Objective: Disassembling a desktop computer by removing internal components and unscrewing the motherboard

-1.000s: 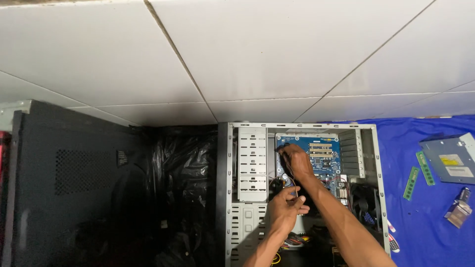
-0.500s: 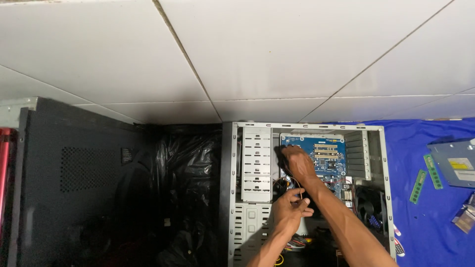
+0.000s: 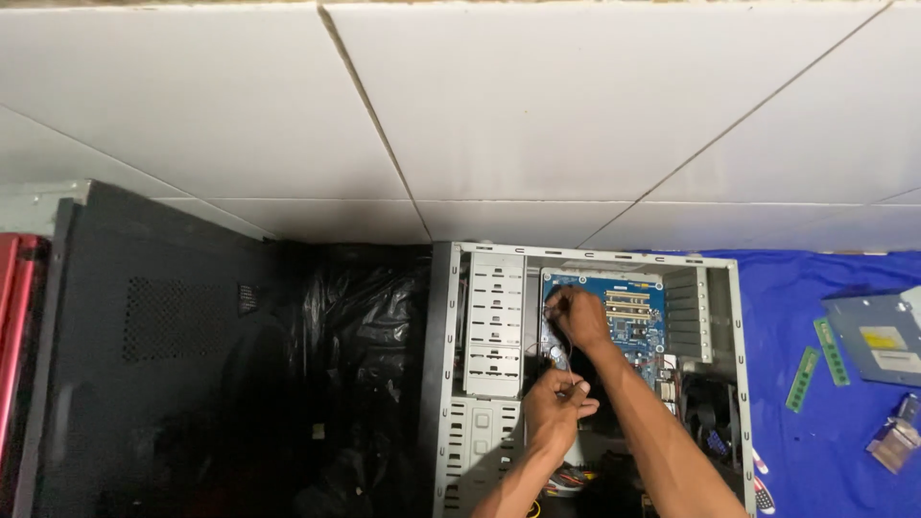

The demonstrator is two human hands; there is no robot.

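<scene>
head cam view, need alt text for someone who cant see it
Looking down, two bare hands work inside an open grey computer case: the right hand rests on the blue motherboard while the left hand, just below, pinches thin wires. The case lies by a blue cloth holding green memory sticks and a disc drive, with a black side panel at left.

The case (image 3: 585, 384) runs off the bottom edge, so its lower bays are unseen. Inside it, the right hand (image 3: 578, 317) covers part of the blue board (image 3: 628, 321), and what its fingers pinch is too small to tell. Below it, the left hand (image 3: 554, 408) is closed around thin wires (image 3: 566, 364), their ends hidden. Both forearms are cut by the bottom edge. Right of the case, a drive (image 3: 878, 336) is clipped by the right edge. Left of it, a red object (image 3: 14, 326) is cropped.
</scene>
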